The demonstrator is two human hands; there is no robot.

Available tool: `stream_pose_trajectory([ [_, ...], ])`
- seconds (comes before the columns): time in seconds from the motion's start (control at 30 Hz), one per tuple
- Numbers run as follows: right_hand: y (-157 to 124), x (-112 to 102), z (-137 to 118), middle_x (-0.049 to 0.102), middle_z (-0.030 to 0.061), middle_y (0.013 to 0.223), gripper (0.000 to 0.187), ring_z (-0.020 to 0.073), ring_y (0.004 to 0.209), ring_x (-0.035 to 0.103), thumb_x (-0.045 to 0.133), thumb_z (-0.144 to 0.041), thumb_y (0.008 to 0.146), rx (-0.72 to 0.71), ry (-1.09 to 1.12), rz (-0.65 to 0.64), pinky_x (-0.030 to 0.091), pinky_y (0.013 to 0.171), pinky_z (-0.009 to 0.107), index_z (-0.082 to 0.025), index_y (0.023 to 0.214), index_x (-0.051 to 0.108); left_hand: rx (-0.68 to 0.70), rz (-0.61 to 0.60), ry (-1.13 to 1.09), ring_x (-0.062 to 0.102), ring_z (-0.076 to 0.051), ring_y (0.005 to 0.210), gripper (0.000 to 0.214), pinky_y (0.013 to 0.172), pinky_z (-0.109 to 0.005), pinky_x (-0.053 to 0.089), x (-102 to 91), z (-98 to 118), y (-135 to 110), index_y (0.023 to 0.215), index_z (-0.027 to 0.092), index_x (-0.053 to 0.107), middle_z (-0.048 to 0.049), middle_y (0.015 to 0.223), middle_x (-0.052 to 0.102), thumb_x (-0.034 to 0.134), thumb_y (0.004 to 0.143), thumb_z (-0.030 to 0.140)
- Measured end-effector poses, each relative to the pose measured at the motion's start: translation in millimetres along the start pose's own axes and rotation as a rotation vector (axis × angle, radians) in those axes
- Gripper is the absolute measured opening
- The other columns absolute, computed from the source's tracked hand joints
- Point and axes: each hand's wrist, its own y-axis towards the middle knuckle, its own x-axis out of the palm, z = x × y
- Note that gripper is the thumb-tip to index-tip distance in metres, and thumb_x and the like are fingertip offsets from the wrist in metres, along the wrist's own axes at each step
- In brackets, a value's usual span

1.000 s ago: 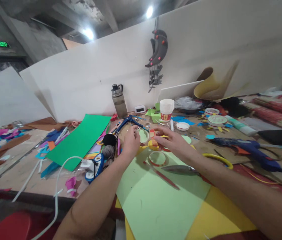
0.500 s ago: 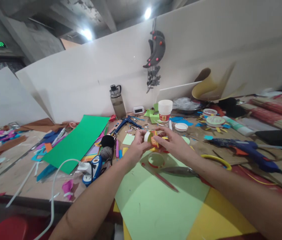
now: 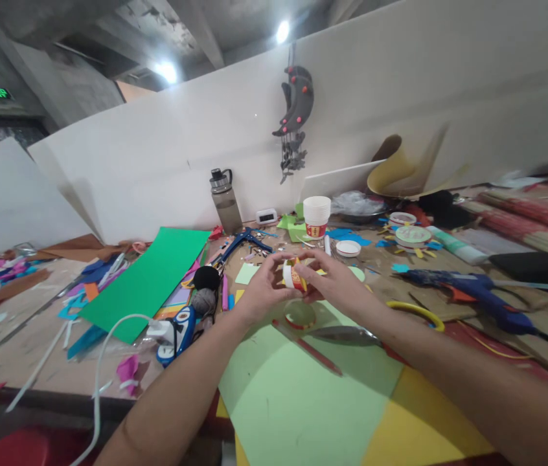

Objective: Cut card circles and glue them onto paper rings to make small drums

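Between my two hands, above the light green paper sheet, is a short paper cup piece with white, red and yellow on its side. My left hand grips it from the left, fingers curled round its edge. From the right, my right hand pinches it with thumb and fingers. Just below them a small round ring lies on the sheet. Next to it are a reddish pencil and a grey metal blade, its handle hidden under my right forearm.
A stack of paper cups stands behind my hands, with a white round piece nearby. To the right lies a blue glue gun. On the left are a green sheet, a power strip and a bottle.
The cup piece has turned between my hands, so more of its white and patterned side faces me. My fingers have shifted on it. The view has moved slightly.
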Motion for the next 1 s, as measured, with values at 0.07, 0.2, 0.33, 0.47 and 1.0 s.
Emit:
stream_pose_trajectory([
  [0.07,-1,0,-1,0.061,-0.0007,0.081,0.035,0.0135,0.055,0.065,0.058,-0.048,0.086,-0.004,-0.021,0.006,0.060,0.054,0.031,-0.024,0.110,0.055,-0.002,0.023,0.017,0.063,-0.022,0.104,0.069,0.087,-0.035,0.052,2.0,0,-1,0.119,0.024,0.051,-0.0079,0.123,0.059,0.083,0.059,0.013],
  [0.2,-2,1,2,0.061,-0.0004,0.082,0.036,0.0139,0.054,0.065,0.057,-0.049,0.087,-0.032,-0.070,0.005,0.059,0.053,0.031,-0.023,0.112,0.052,0.056,0.047,0.079,0.061,-0.024,0.112,0.063,0.087,-0.035,0.053,5.6,1,-2,0.114,0.023,0.052,-0.0095,0.130,0.057,0.082,0.059,0.013],
  [0.33,-2,1,5,0.062,0.0014,0.087,0.038,0.0142,0.057,0.065,0.057,-0.051,0.087,-0.075,-0.126,0.026,0.057,0.053,0.030,-0.022,0.110,0.051,0.093,0.035,0.103,0.060,-0.025,0.114,0.063,0.092,-0.038,0.052,7.0,1,-4,0.115,0.023,0.053,-0.0105,0.130,0.057,0.083,0.060,0.014],
  [0.47,-2,0,3,0.064,0.0025,0.086,0.036,0.0155,0.061,0.064,0.055,-0.053,0.088,-0.131,-0.227,0.030,0.055,0.055,0.031,-0.021,0.105,0.057,0.082,0.008,0.053,0.061,-0.025,0.114,0.067,0.096,-0.038,0.050,7.6,1,-3,0.120,0.024,0.053,-0.0096,0.125,0.061,0.082,0.061,0.012],
  [1.0,-6,2,-6,0.066,0.0061,0.104,0.039,0.0190,0.078,0.066,0.059,-0.038,0.088,-0.189,-0.389,0.035,0.054,0.070,0.035,-0.025,0.124,0.056,0.123,0.061,0.123,0.058,-0.025,0.119,0.066,0.094,-0.037,0.051,4.6,-7,-4,0.122,0.025,0.053,-0.0107,0.133,0.057,0.082,0.064,0.019],
])
